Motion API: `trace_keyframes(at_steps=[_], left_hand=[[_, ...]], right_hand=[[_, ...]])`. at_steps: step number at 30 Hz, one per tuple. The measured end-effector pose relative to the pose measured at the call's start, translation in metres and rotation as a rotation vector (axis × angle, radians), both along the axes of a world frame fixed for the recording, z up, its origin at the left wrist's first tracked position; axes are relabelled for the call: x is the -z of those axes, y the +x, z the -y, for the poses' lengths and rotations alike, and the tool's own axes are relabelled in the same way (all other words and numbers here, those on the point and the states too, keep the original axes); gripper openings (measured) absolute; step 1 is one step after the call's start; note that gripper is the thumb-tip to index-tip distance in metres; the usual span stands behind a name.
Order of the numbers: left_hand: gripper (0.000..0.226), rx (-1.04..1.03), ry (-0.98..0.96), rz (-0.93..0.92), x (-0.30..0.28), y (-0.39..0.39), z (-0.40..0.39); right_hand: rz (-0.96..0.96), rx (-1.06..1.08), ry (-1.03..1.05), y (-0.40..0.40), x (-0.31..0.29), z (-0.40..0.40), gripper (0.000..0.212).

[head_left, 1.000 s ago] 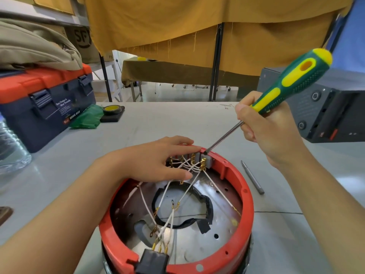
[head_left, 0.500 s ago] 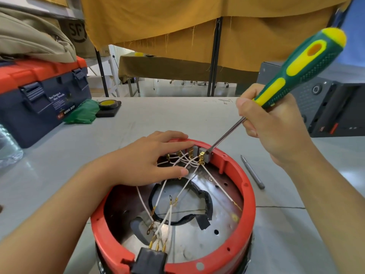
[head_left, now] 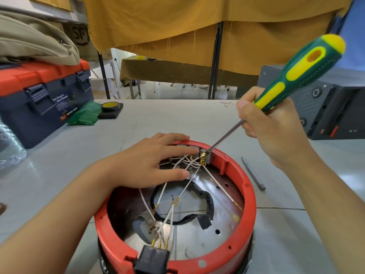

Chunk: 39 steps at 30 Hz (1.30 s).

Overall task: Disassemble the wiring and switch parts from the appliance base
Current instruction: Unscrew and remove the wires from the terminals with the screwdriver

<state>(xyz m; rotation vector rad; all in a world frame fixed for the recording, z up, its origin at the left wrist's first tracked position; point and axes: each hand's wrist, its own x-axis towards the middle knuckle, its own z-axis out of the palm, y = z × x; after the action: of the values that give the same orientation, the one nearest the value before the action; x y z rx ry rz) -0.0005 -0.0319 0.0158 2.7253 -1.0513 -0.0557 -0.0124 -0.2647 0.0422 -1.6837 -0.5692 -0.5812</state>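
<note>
Screwdriver (head_left: 300,74) held in the right hand's (head_left: 274,131) closed grip, tip on the switch block (head_left: 205,156) mid-frame; left hand (head_left: 150,163) rests flat, fingers straight, on the base (head_left: 246,186).

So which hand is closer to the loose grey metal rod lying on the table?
Right. The right hand, gripping the screwdriver, is just above and beside the grey rod. The left hand rests across the red base's far rim.

Grey table (head_left: 177,119) under red base (head_left: 250,196)
</note>
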Motion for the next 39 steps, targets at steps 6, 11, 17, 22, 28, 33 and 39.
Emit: trace_keyframes(at_steps=[6,11,17,22,28,33,39], left_hand=[[0.05,0.0,0.002,-0.01,-0.001,0.0,0.001],[0.05,0.002,0.009,-0.012,-0.001,0.0,0.001],[0.047,-0.001,-0.012,-0.018,-0.001,0.0,0.002],[0.045,0.009,-0.015,-0.02,-0.001,0.0,0.001],[0.051,0.005,-0.009,-0.021,-0.001,-0.001,0.001],[0.05,0.005,-0.019,-0.025,-0.001,-0.001,0.001],[0.049,0.006,-0.014,-0.023,0.0,-0.001,0.001]], right_hand=[[-0.093,0.007,0.134,0.005,0.003,0.0,0.021],[-0.172,0.002,0.188,0.011,0.01,0.002,0.024],[-0.14,0.007,0.07,0.012,0.02,-0.019,0.027],[-0.125,0.04,0.24,0.009,0.01,-0.003,0.026],[-0.07,0.05,0.225,0.006,0.007,0.001,0.023],[-0.015,0.036,0.136,0.003,0.006,0.001,0.025],[0.067,-0.016,0.013,0.001,0.006,-0.004,0.024]])
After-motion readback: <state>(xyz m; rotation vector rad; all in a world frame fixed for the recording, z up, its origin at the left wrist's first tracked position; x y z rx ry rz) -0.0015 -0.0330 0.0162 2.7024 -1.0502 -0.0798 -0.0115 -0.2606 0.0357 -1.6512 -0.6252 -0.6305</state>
